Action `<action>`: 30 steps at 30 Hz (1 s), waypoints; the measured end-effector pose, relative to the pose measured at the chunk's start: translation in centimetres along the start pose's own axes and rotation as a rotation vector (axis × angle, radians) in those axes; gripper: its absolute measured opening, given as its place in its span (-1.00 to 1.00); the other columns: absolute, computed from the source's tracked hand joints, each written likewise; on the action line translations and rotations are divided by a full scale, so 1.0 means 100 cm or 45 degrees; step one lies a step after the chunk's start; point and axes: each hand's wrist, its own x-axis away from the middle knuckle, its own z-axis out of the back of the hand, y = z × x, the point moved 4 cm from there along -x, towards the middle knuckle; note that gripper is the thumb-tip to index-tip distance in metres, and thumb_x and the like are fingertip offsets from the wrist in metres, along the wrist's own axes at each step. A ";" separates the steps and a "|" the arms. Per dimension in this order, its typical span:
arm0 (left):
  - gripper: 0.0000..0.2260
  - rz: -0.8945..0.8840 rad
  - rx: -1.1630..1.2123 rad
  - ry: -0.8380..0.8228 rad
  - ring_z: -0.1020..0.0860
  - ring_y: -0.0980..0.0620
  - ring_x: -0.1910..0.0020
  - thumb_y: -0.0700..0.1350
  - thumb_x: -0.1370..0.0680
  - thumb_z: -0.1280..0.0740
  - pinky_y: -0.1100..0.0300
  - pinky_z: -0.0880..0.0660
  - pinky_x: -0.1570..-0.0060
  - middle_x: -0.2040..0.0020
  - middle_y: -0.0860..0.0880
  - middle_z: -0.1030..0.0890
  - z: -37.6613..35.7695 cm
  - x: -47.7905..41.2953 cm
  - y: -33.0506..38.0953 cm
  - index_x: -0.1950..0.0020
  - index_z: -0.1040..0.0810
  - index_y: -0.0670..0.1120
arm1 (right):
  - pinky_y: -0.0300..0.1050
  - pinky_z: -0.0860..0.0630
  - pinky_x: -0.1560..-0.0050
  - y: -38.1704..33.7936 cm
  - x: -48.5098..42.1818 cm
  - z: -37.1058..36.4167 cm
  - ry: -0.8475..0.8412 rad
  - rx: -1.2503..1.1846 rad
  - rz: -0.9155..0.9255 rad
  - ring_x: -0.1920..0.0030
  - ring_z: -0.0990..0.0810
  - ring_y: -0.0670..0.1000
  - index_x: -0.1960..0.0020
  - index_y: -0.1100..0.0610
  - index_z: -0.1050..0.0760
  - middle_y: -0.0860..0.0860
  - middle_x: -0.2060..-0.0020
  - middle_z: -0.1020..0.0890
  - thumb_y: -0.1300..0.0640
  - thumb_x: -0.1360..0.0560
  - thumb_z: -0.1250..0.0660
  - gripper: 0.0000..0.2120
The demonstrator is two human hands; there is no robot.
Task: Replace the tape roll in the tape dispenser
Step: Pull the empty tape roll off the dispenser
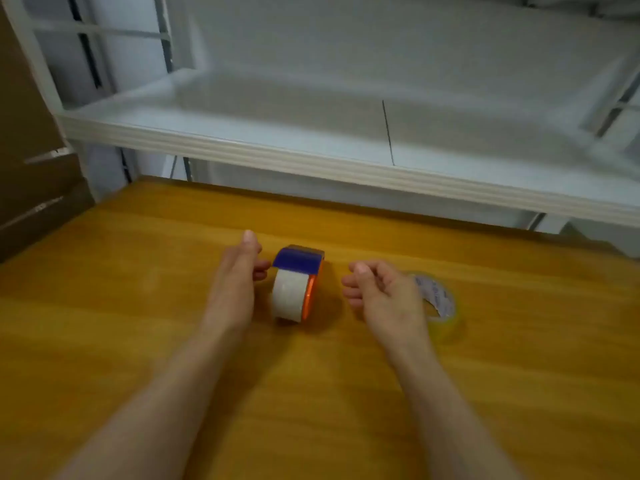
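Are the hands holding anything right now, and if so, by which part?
Nothing is held. The left hand is open beside the tape dispenser, and the right hand is loosely curled in front of the spare tape roll; both things rest on the table.

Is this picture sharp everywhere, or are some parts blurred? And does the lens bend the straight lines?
Head view: soft all over; the left hand, the right hand and the tape dispenser have smeared edges, and the print on the spare tape roll is unreadable. Same view: the white shelf edge bows slightly, a wide-lens effect; no strong glare on the table.
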 end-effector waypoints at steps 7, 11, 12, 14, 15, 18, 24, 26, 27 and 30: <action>-0.47 0.016 -0.215 -0.104 -0.58 0.05 0.02 0.45 -0.51 -0.10 0.08 -0.49 0.04 -0.01 0.02 -0.63 -0.016 0.010 0.002 -0.08 -0.54 0.05 | 0.05 -0.67 -0.07 0.003 0.009 -0.024 -0.204 0.030 -0.046 0.05 -0.69 -0.04 -0.05 -0.03 -0.61 -0.03 0.08 -0.72 -0.16 -0.65 -0.17 -0.70; -0.49 0.072 -0.161 -0.192 -0.63 -0.06 -0.04 0.38 -0.52 -0.16 -0.06 -0.52 -0.18 -0.02 -0.05 -0.68 -0.018 0.014 0.005 -0.08 -0.62 0.00 | 0.12 -0.65 -0.09 0.001 0.012 -0.032 -0.270 0.038 -0.067 0.05 -0.70 0.04 -0.03 0.03 -0.63 0.03 0.10 -0.74 -0.23 -0.63 -0.15 -0.59; -0.58 0.084 -0.138 -0.189 -0.62 -0.07 -0.04 0.29 -0.57 -0.18 -0.04 -0.50 -0.18 -0.01 -0.07 -0.68 -0.019 0.015 0.007 -0.04 -0.63 -0.01 | 0.13 -0.65 -0.11 0.001 0.012 -0.034 -0.283 0.049 -0.071 0.05 -0.70 0.03 -0.02 0.02 -0.63 0.03 0.10 -0.74 -0.24 -0.62 -0.14 -0.59; -0.72 0.088 -0.070 -0.191 -0.62 -0.09 -0.03 0.12 -0.63 -0.22 -0.03 -0.47 -0.15 0.00 -0.09 -0.68 -0.021 0.017 0.009 0.04 -0.62 -0.02 | 0.16 -0.63 -0.12 0.002 0.013 -0.036 -0.291 0.048 -0.065 0.04 -0.69 0.04 -0.02 -0.01 -0.63 0.03 0.10 -0.74 -0.27 -0.62 -0.13 -0.58; -0.76 0.066 -0.041 -0.206 -0.62 -0.09 -0.02 0.06 -0.64 -0.24 -0.02 -0.48 -0.12 0.01 -0.10 -0.69 -0.022 0.018 0.010 0.04 -0.63 -0.04 | 0.19 -0.63 -0.12 0.001 0.013 -0.036 -0.289 0.030 -0.048 0.04 -0.70 0.05 -0.03 -0.03 -0.62 0.03 0.09 -0.74 -0.28 -0.61 -0.13 -0.58; -0.86 -0.118 -0.020 -0.275 -0.62 -0.03 0.06 -0.08 -0.64 -0.28 0.15 -0.49 0.06 0.07 -0.07 -0.69 -0.029 0.025 0.014 0.01 -0.60 -0.08 | 0.22 -0.62 -0.10 -0.004 0.013 -0.032 -0.281 -0.048 0.032 0.02 -0.69 0.04 -0.04 -0.08 -0.60 -0.01 0.07 -0.73 -0.26 -0.62 -0.12 -0.64; -0.89 -0.753 -0.537 -0.165 -0.46 0.06 -0.08 0.00 -0.56 -0.29 0.10 -0.46 -0.04 0.03 0.25 -0.55 -0.033 0.030 0.020 -0.04 -0.58 0.07 | 0.01 -0.64 -0.09 -0.011 0.013 -0.027 -0.310 -0.359 0.078 -0.09 -0.71 -0.06 -0.26 -0.03 -0.54 -0.05 -0.08 -0.72 -0.25 -0.56 -0.22 -0.58; -0.83 -0.863 -0.659 -0.155 -0.44 0.04 -0.11 0.00 -0.54 -0.29 -0.04 -0.48 -0.05 -0.01 0.16 -0.59 -0.036 0.033 0.021 -0.08 -0.59 0.02 | -0.01 -0.64 -0.08 -0.011 0.012 -0.025 -0.325 -0.460 0.065 -0.09 -0.72 -0.02 -0.27 0.01 -0.51 0.00 -0.09 -0.72 -0.26 -0.48 -0.28 -0.52; -0.82 -0.891 -0.687 -0.154 -0.44 0.04 -0.12 0.00 -0.54 -0.29 -0.07 -0.49 -0.04 -0.02 0.14 -0.60 -0.038 0.035 0.021 -0.09 -0.59 0.02 | 0.01 -0.65 -0.10 -0.011 0.011 -0.025 -0.322 -0.475 0.069 -0.09 -0.72 0.00 -0.27 0.01 -0.50 0.03 -0.09 -0.72 -0.27 -0.46 -0.32 -0.50; -0.82 -0.929 -0.702 -0.153 -0.43 0.06 -0.12 -0.01 -0.53 -0.29 -0.06 -0.49 -0.04 -0.02 0.15 -0.61 -0.039 0.037 0.021 -0.10 -0.59 0.04 | 0.12 -0.67 -0.12 -0.012 0.009 -0.023 -0.252 -0.449 0.079 -0.07 -0.72 0.04 -0.23 0.03 -0.52 0.06 -0.05 -0.72 -0.24 -0.45 -0.40 -0.53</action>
